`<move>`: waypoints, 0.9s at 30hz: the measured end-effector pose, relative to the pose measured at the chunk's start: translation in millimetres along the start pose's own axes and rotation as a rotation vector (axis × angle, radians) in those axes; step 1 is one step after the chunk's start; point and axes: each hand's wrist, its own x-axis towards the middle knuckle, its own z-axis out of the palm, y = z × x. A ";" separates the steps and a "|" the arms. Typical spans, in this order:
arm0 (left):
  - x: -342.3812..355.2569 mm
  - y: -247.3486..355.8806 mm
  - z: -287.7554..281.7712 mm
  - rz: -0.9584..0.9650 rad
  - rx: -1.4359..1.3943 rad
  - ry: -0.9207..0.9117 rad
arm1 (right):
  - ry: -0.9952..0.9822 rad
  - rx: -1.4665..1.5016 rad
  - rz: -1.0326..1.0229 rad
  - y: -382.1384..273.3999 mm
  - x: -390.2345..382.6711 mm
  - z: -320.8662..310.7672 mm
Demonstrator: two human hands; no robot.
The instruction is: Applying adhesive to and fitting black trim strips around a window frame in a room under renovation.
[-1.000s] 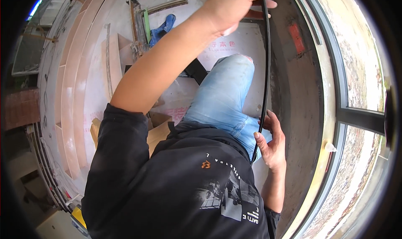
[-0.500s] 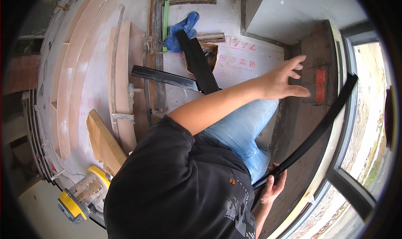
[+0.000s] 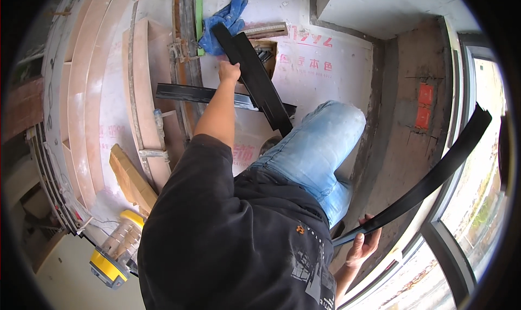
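My left hand [image 3: 230, 71] is stretched out to the far side, its fingers closed at the left edge of a stack of flat black strips [image 3: 255, 79]; part of the fingers is hidden by the grip. The stack lies slantwise on the floor, across another black strip [image 3: 187, 93]. At the lower right, my right hand [image 3: 364, 247] holds a long, thin black strip [image 3: 429, 188], thumb on one side and fingers on the other. That strip rises toward the window, and its near end is hidden behind my body.
A small box [image 3: 273, 65] with dark pieces sits by the stack, near a crumpled blue bag [image 3: 225, 25]. Left are pale boards [image 3: 149, 109], metal clamps [image 3: 153, 153] and a yellow-grey machine [image 3: 110, 264]. A window frame [image 3: 453, 255] and red wall boxes [image 3: 424, 106] are at right.
My left hand has swung from the right side across to the black strips on the floor and closed at their edge. My right hand still holds the long strip; the view has shifted slightly.
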 end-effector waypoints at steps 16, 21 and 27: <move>-35.0 70.9 -128.0 0.135 -1.714 -0.855 | 0.007 -0.034 0.032 20.1 -10.4 -4.6; -85.6 142.8 -93.6 0.116 -1.916 -1.476 | 0.025 -0.020 0.056 28.1 -21.7 -10.6; -92.8 159.4 -73.4 -0.086 -1.545 -1.168 | 0.077 -0.008 0.093 45.3 -48.7 -17.7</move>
